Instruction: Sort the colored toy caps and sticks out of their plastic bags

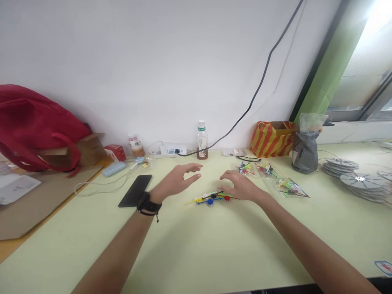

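Note:
A small cluster of colourful plastic pieces (210, 201), with thin pointed rods and round parts in blue, red, yellow, green and black, lies on the pale green table (196, 249). My left hand (179, 178), with a black band on its wrist, hovers up and left of the cluster, thumb and fingers apart and holding nothing. At the cluster's right end is my right hand (237, 185), fingers curved and spread; whether its fingertips touch the pieces I cannot tell. Left of my left wrist lies a black phone-like slab (135, 190).
Clear bags of similar pieces (290, 187) lie to the right, near stacked grey discs (363, 181). A bottle (202, 141), power strip (171, 151) and striped bag (271, 139) line the wall. A dark cable (260, 85) hangs across. At left is a red bag (33, 122).

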Available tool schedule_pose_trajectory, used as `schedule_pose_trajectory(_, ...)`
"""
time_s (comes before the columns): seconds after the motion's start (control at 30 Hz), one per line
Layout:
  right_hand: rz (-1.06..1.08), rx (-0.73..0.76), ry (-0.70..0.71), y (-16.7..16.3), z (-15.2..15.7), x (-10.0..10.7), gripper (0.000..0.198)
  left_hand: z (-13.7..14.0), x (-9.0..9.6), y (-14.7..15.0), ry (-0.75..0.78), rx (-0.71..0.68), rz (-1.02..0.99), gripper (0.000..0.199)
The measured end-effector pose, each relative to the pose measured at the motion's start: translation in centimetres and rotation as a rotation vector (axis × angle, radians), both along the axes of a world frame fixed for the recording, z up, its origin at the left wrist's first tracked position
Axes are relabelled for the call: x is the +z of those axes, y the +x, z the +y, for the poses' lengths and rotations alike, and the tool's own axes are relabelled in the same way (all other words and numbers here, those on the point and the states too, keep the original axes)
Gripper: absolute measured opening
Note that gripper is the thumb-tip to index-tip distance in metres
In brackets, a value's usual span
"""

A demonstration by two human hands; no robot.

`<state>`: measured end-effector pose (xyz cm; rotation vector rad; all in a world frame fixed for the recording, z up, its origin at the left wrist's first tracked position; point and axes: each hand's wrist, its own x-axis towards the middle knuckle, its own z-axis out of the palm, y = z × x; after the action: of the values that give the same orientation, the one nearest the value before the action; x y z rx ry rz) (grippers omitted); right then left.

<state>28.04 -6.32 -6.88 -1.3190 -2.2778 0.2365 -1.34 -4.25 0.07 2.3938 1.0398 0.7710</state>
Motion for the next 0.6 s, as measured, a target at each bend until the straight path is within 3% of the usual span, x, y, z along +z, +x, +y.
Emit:
schedule_pose_trajectory(0.1,-0.039,-0.102,0.018,0.2,3.4,0.1,0.029,2.2,2.8,-0.1,0.008,-0.054,0.158,0.034)
schedule_pose_trajectory(0.3,-0.157,-0.403,0.009,-0.6,9.5,-1.8,0.040,4.6,4.8,-0.1,0.175,0.188,-0.153,0.028)
schedule_pose_trajectory(0.4,-0.182,-0.465,0.005,-1.1,11.7,-3.2,0.044,4.8,4.9,-2.4,-0.033,0.274,-0.081,0.037)
schedule_pose_trajectory(0.5,-0.232,-0.512,0.007,-1.3,13.6,-4.3,0.046,4.4,5.0,-5.1,-0.520,0.112,0.355,0.072)
schedule_pose_trajectory(0.53,-0.243,-0.525,0.020,-1.4,14.2,-4.6,0.046,4.3,5.1,-5.6,-0.599,0.105,0.431,0.076)
schedule_pose_trajectory(0.6,-0.235,-0.530,0.062,-1.4,15.1,-4.9,0.046,4.3,5.2,-5.6,-0.484,0.101,0.408,0.073)
